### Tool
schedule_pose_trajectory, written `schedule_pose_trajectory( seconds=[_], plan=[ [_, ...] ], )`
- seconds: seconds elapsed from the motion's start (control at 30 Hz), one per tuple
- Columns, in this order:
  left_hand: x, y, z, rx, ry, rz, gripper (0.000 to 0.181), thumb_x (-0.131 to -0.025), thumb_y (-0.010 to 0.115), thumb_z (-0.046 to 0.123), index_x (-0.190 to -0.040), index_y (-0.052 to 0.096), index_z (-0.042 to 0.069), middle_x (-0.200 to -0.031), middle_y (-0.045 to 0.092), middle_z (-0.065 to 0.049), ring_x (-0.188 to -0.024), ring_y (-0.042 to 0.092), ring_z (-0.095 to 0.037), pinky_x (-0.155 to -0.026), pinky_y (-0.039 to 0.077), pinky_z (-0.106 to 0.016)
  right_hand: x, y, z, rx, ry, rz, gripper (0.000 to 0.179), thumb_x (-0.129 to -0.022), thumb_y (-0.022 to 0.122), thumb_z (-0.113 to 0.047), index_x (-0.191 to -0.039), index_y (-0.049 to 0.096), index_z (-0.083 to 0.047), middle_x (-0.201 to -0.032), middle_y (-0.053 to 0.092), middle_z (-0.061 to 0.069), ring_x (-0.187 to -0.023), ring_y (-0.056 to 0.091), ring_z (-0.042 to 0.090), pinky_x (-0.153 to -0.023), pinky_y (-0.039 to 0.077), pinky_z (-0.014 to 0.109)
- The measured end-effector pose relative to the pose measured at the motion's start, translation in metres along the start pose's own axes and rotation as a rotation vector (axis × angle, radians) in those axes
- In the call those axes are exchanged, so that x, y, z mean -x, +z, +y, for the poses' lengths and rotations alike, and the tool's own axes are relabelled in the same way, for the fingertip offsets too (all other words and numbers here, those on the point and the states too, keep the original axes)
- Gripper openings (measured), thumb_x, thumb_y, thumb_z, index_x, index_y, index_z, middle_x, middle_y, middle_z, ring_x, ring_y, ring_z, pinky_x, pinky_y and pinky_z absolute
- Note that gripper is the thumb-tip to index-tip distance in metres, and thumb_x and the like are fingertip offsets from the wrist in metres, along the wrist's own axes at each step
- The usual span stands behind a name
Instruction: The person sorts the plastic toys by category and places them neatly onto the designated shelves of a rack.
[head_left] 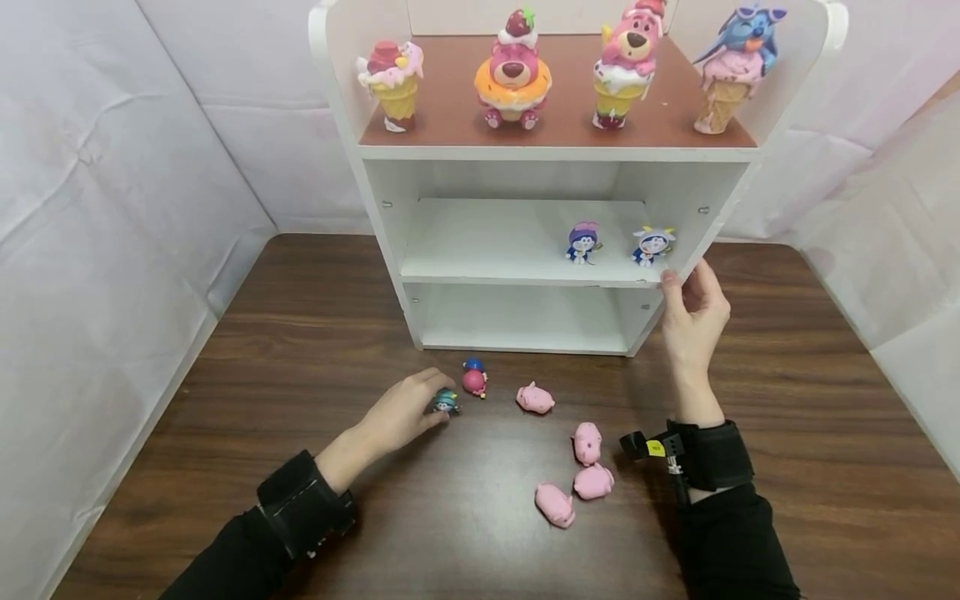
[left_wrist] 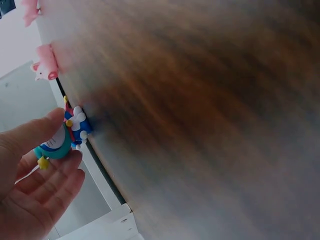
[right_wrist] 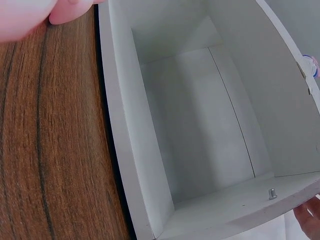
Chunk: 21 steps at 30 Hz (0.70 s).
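Head view: two blue-white figurines (head_left: 582, 244) stand shelved; left hand (head_left: 410, 407) pinches a teal-hooded figurine (head_left: 446, 402) at the brown table (head_left: 465, 554); pink-blue figurine (head_left: 474, 380), four pink pigs (head_left: 535, 398) unshelved; right hand (head_left: 696, 315) grips white shelf unit (head_left: 555, 154).

a lane on the worktop (head_left: 247, 333) runs between the left edge and the left hand (head_left: 405, 408), up to the back left corner. the shelf unit (head_left: 555, 154) blocks the back edge's middle, the right hand (head_left: 696, 317) its right side. four pink pigs (head_left: 555, 506) obstruct the worktop before it. two figurines (head_left: 582, 242) narrow the middle shelf (head_left: 480, 237) toward its right end; its left half gives room.
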<state>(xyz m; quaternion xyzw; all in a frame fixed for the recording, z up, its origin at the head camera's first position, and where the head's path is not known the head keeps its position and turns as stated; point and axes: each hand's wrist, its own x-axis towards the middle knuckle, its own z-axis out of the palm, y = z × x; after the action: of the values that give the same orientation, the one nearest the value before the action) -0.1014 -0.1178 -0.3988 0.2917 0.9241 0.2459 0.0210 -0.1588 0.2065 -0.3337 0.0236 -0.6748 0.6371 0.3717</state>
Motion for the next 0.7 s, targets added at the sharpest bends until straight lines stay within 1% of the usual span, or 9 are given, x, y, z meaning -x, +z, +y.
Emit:
schedule_pose_trajectory(
  seconds=[0.13,0.27,0.33,0.53,0.7],
  plan=[
    [-0.001,0.001,0.000,0.003,0.006,0.015,0.033,-0.069,0.073,0.004,-0.100,0.060,0.001,-0.093,0.058,-0.004,-0.084,0.057,-0.014,-0.075,0.050,-0.028,0.000,0.000,0.000,0.015,-0.006,0.000,0.031,-0.082,0.053,0.003,-0.112,0.060,0.000,-0.104,0.061,0.019,-0.083,0.061,0.014,-0.070,0.049,0.017],
    [-0.003,-0.004,0.003,0.016,0.020,0.033,0.032,-0.069,0.073,0.003,-0.098,0.061,0.001,-0.091,0.059,-0.003,-0.082,0.057,-0.012,-0.073,0.050,-0.025,0.000,-0.001,0.000,0.026,-0.003,0.001,0.031,-0.082,0.053,0.003,-0.113,0.059,0.000,-0.106,0.060,0.019,-0.085,0.061,0.014,-0.071,0.049,0.017],
    [-0.004,-0.008,0.007,0.026,0.030,0.048,0.031,-0.069,0.073,0.003,-0.097,0.061,0.001,-0.091,0.059,-0.003,-0.081,0.056,-0.011,-0.072,0.050,-0.023,0.000,-0.001,0.000,0.026,0.001,0.001,0.032,-0.082,0.053,0.003,-0.113,0.059,0.000,-0.106,0.060,0.019,-0.085,0.061,0.014,-0.071,0.049,0.017],
    [-0.009,-0.022,0.019,0.051,0.064,0.112,0.030,-0.070,0.073,0.004,-0.097,0.062,-0.001,-0.092,0.060,-0.005,-0.082,0.057,-0.012,-0.072,0.050,-0.024,0.000,-0.001,0.001,0.021,0.002,-0.001,0.032,-0.082,0.052,0.003,-0.113,0.059,0.000,-0.106,0.060,0.019,-0.085,0.061,0.014,-0.071,0.049,0.017],
    [-0.015,-0.038,0.032,0.081,0.082,0.173,0.029,-0.072,0.072,0.006,-0.098,0.062,-0.002,-0.092,0.060,-0.004,-0.083,0.056,-0.010,-0.072,0.050,-0.023,0.000,-0.001,0.001,0.015,-0.003,0.003,0.031,-0.081,0.053,0.004,-0.112,0.059,0.001,-0.105,0.061,0.020,-0.084,0.061,0.014,-0.071,0.049,0.017]
  ],
)
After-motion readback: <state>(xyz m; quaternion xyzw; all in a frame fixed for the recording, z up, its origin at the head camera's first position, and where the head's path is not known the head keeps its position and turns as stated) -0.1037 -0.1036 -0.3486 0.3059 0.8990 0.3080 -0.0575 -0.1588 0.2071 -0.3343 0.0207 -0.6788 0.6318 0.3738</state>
